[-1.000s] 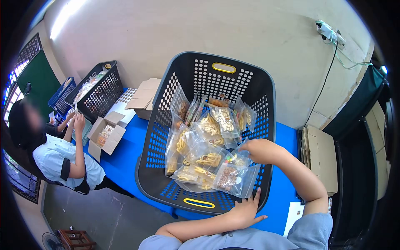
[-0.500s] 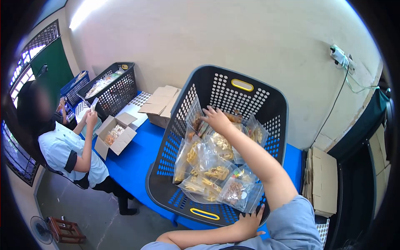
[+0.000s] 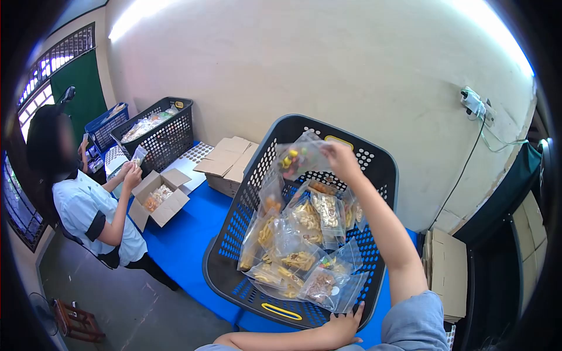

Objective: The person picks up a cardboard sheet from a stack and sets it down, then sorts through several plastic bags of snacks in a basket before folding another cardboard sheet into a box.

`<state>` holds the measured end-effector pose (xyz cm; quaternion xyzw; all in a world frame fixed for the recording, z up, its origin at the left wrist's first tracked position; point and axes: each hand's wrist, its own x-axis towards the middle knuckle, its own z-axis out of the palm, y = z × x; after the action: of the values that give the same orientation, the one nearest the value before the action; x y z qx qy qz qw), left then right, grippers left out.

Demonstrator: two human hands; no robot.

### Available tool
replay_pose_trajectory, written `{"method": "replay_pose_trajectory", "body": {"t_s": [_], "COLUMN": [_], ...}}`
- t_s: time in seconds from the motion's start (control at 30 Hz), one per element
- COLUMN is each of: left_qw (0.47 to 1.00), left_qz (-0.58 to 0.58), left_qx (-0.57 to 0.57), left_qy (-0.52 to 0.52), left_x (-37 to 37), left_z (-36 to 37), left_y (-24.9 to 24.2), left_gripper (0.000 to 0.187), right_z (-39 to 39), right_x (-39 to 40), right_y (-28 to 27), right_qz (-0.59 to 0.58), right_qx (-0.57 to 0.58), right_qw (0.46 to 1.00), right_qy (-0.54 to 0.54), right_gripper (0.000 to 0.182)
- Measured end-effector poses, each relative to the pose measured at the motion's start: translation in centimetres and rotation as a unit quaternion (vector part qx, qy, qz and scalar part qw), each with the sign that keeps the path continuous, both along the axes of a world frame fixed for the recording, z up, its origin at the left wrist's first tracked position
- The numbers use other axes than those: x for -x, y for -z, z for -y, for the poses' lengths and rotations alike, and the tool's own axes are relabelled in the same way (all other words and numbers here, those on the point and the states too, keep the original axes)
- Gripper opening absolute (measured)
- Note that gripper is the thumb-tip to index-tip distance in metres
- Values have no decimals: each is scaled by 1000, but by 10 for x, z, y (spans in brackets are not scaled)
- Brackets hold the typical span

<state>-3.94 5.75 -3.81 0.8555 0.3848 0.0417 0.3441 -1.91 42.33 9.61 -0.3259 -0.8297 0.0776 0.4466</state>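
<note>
A large black basket [image 3: 386,175] with yellow-rimmed handles stands on the blue-covered table, several clear snack bags [image 3: 301,260] inside it. Near the basket's far rim, my right hand [image 3: 341,161] pinches a clear bag of colourful pieces [image 3: 297,162] by its edge, above the other bags. My left hand [image 3: 342,329] rests on the near rim at the lower right corner, fingers spread, holding nothing. A bag of reddish-brown pieces [image 3: 321,286] lies just inside the basket beside it.
At the left a co-worker [image 3: 96,205] holds a small packet over an open carton [image 3: 170,207]. Behind are flattened cardboard [image 3: 225,158], another black basket [image 3: 170,126] and a blue basket [image 3: 105,128]. Folded boxes [image 3: 448,272] stand at the right; a stool [image 3: 79,322] is on the floor.
My right hand has lifted the bag of colourful pieces from among the others toward the far rim. My left hand stays on the near rim. The view has shifted slightly.
</note>
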Motion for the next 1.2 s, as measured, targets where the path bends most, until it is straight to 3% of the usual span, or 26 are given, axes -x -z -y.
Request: {"method": "replay_pose_trajectory", "body": {"t_s": [0.03, 0.17, 0.3, 0.37, 0.4, 0.43, 0.5, 0.53, 0.57, 0.63, 0.7, 0.83, 0.97, 1.0, 1.03, 1.2], "left_qw": [999, 997, 997, 997, 997, 996, 996, 996, 996, 995, 994, 998, 997, 999, 999, 994], "left_qz": [-19, -26, -15, -28, -29, -33, -36, -33, -28, -32, -41, -16, -38, 39, 35, 16], "left_qx": [-21, -20, -22, -18, -18, -8, 3, 9, 18, 26, 29, -20, -32, 29, 30, 87], "left_qy": [27, 69, 67, 70, 70, 78, 83, 84, 84, 86, 93, 60, 50, 15, 14, 60], "left_x": [2, 8, 8, 8, 9, 10, 10, 9, 8, 8, 9, 8, 6, 9, 9, 9], "left_z": [0, -3, -2, -3, -4, -6, -7, -9, -8, -7, -8, 0, 3, 4, 4, 0], "left_y": [-5, -17, -13, -16, -19, -23, -23, -18, -14, -19, -17, -13, -5, -1, 5, 18], "left_gripper": [101, 102, 102, 101, 101, 101, 101, 101, 101, 100, 100, 100, 102, 100, 100, 99], "right_z": [3, 22, 19, 7, 6, 5, 9, 2, -1, 15, 19, 33, 48, 50, 48, 27], "right_x": [-8, -50, -86, -102, -104, -112, -115, -109, -108, -95, -72, -4, 62, 77, 87, 107], "right_y": [-8, -28, -6, 20, 24, 40, 69, 71, 74, 58, 54, 93, 133, 140, 148, 161], "right_qz": [-51, -73, -2, 167, 313, 314, 414, 392, 394, 397, 387, 361, 407, 395, 383, 385], "right_qx": [11, 47, 28, -96, -2, -1, -68, 42, 43, -197, -207, -85, -141, -174, -208, -184], "right_qw": [999, 991, 976, 929, 878, 878, 803, 796, 796, 793, 828, 915, 901, 902, 900, 904], "right_qy": [-16, 102, 218, 316, 362, 362, 424, 459, 457, 418, 349, 157, 45, 17, -11, 5], "right_gripper": [14, 18, 22, 26, 25, 25, 46, 71, 71, 72, 64, 56, 60, 60, 59, 39]}}
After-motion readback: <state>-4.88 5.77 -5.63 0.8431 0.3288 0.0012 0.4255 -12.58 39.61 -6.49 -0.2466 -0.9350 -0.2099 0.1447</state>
